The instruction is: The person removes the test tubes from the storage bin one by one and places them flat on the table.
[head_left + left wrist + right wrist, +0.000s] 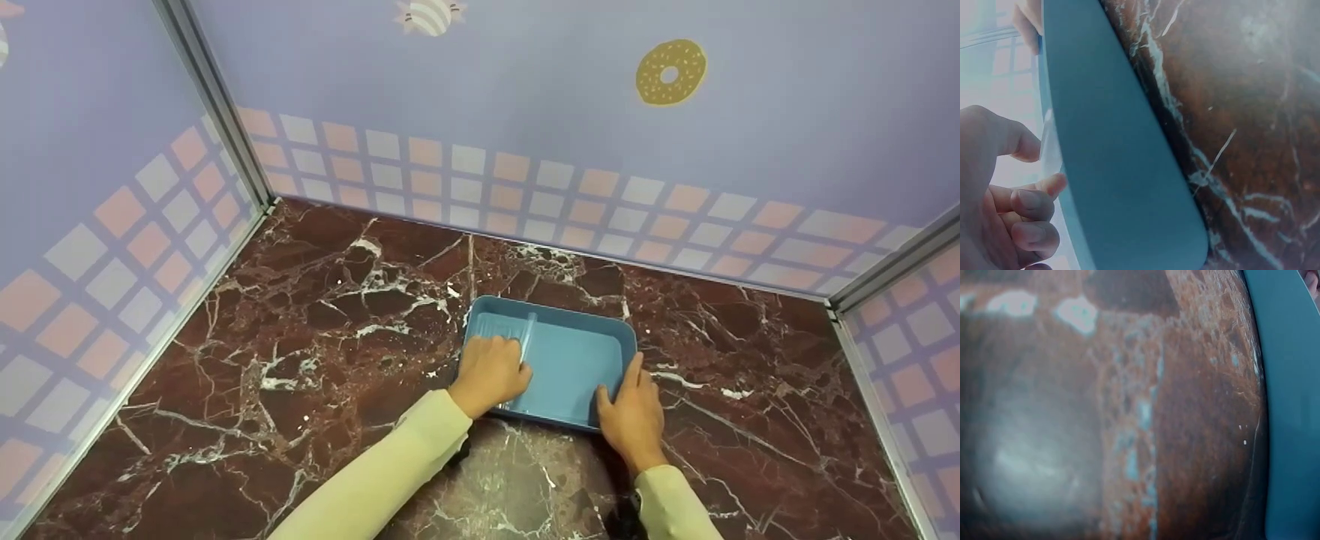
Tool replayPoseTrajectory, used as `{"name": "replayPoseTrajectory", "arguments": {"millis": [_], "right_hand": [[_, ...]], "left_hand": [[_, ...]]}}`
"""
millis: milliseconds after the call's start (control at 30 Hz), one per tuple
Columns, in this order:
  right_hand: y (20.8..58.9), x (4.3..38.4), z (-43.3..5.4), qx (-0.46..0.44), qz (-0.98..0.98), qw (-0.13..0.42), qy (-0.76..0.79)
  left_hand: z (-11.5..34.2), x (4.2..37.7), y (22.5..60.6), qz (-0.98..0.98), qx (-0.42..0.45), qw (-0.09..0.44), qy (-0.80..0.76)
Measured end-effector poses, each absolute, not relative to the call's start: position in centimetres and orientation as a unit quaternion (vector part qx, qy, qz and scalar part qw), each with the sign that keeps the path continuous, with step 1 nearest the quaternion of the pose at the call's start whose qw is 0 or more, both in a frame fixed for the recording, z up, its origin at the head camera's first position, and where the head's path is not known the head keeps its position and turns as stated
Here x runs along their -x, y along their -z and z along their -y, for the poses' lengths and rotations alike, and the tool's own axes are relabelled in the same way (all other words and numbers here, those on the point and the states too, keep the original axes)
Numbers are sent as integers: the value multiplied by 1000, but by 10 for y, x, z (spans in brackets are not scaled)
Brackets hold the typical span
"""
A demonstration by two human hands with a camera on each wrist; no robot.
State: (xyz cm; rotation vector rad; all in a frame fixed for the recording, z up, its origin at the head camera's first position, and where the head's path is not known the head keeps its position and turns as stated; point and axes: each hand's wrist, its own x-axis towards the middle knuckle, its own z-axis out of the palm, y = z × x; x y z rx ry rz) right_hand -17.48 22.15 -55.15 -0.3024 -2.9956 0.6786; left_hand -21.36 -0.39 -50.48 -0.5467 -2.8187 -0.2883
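A blue rectangular tray [574, 367] with rounded corners lies on the marbled surface. A clear plastic divider [529, 335] stands across it, left of the middle. My left hand [491, 375] is over the tray's left front part, fingers curled. In the left wrist view its thumb and fingers pinch a clear plastic edge [1051, 147] just inside the tray wall [1112, 146]. My right hand [634, 416] holds the tray's front right corner, thumb over the inside and fingers along the right wall. The right wrist view shows mostly the tray's outer wall [1294, 416].
Dark red marbled surface [337, 337] with white veins spreads around the tray. Purple panels [525, 90] with pink and white squares stand at the back and both sides, joined by metal corner strips [225, 105].
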Motion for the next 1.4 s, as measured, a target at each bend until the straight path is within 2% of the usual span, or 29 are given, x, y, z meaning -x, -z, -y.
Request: {"name": "replayPoseTrajectory", "arguments": {"millis": [467,700,933,1200,1400], "right_hand": [[553,177,-224,102,968,36,-224],[552,177,-225,103,968,42,-225],[551,177,-225,101,967,47,-231],[554,176,-223,97,967,57,-230],[555,176,-221,98,967,60,-229]], "left_hand": [[12,220,497,967,181,152,92],[14,222,495,971,171,135,94],[15,224,497,968,179,157,82],[20,225,495,968,180,153,84],[24,225,494,972,171,131,91]]}}
